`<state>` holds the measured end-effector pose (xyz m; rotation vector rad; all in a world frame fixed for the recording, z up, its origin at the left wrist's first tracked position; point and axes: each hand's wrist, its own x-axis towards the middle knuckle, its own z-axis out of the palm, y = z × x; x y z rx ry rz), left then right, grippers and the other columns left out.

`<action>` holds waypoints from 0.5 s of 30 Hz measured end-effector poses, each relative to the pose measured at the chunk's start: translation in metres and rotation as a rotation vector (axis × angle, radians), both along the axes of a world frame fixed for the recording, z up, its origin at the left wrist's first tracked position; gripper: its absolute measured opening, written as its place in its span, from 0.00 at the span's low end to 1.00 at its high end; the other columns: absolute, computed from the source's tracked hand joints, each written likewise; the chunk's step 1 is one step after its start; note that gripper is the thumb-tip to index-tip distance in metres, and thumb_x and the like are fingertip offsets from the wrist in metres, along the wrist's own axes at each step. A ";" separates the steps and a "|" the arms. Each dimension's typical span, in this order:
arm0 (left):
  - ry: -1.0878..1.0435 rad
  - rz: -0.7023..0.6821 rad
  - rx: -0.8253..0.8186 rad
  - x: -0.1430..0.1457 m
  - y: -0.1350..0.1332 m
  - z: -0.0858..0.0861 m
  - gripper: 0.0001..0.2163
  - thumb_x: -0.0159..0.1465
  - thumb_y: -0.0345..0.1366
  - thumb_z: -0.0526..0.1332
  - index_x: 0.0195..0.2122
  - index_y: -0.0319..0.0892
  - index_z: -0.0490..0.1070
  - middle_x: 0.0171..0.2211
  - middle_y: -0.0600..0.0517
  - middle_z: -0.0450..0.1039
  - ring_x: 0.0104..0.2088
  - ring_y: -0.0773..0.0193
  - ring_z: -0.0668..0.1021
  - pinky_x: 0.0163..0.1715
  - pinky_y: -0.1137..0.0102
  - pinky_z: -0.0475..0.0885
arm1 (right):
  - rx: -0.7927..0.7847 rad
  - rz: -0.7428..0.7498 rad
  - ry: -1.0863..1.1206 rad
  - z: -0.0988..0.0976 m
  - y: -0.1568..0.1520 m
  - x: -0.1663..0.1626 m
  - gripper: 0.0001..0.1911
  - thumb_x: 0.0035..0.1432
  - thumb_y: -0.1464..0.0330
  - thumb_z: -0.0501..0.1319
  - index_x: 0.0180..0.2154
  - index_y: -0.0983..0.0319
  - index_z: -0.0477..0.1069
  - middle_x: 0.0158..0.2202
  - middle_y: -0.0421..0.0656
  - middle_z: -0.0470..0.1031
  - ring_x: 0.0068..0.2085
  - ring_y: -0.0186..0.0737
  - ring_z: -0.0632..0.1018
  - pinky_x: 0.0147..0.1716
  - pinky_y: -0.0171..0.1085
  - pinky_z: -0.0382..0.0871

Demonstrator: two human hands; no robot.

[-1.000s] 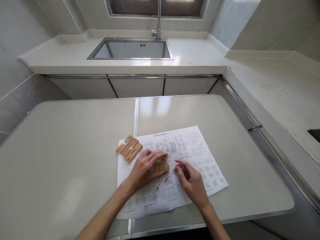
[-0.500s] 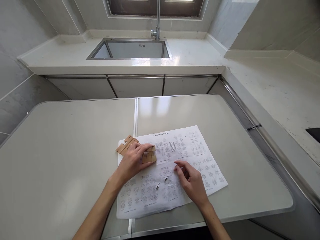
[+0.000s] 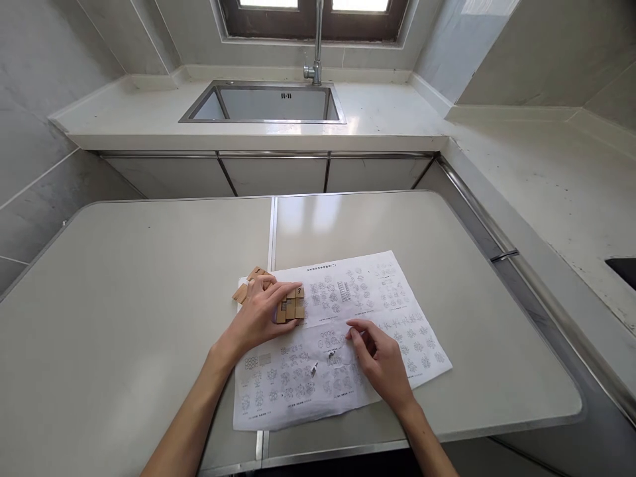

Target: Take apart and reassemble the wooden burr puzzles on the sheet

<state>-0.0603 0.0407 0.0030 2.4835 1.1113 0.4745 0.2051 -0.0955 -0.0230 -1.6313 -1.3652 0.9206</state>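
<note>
My left hand (image 3: 261, 308) is closed around a cluster of small notched wooden puzzle pieces (image 3: 293, 305), with its thumb at the near side and a finger along the far side. One piece bears a dark number. Another notched wooden piece (image 3: 240, 293) pokes out beyond the knuckles, partly hidden by the hand. Beneath lies a white printed sheet (image 3: 342, 391) covered in small line diagrams. My right hand (image 3: 377, 358) rests on the sheet's right half, fingers curled and the thumb close to the index fingertip. Whether anything is between them cannot be made out.
The sheet lies on a pale folding table (image 3: 124, 298) with a metal seam (image 3: 272, 232). Behind it is a counter with a steel-rimmed sink (image 3: 268, 121) and a tap (image 3: 314, 71). Another counter (image 3: 556, 192) runs along the right. Two small torn spots (image 3: 314, 368) mark the sheet.
My left hand has shifted slightly left with the wooden pieces, which now sit closer together with the gap among them closed. The right hand has barely moved. The view has tilted up a little.
</note>
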 end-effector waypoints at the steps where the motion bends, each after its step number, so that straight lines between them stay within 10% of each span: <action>1: 0.001 0.005 -0.009 -0.001 0.000 0.001 0.30 0.63 0.41 0.72 0.66 0.51 0.69 0.53 0.47 0.78 0.58 0.44 0.69 0.59 0.51 0.68 | -0.001 0.002 0.004 0.000 0.000 0.000 0.15 0.74 0.58 0.56 0.49 0.58 0.78 0.37 0.44 0.84 0.31 0.41 0.80 0.31 0.36 0.76; 15: -0.044 -0.003 0.102 -0.029 -0.004 0.001 0.42 0.60 0.55 0.75 0.71 0.50 0.60 0.66 0.42 0.69 0.66 0.41 0.66 0.66 0.46 0.63 | 0.009 0.011 0.070 0.009 -0.017 0.010 0.16 0.75 0.57 0.55 0.49 0.57 0.77 0.38 0.45 0.82 0.30 0.40 0.78 0.29 0.37 0.74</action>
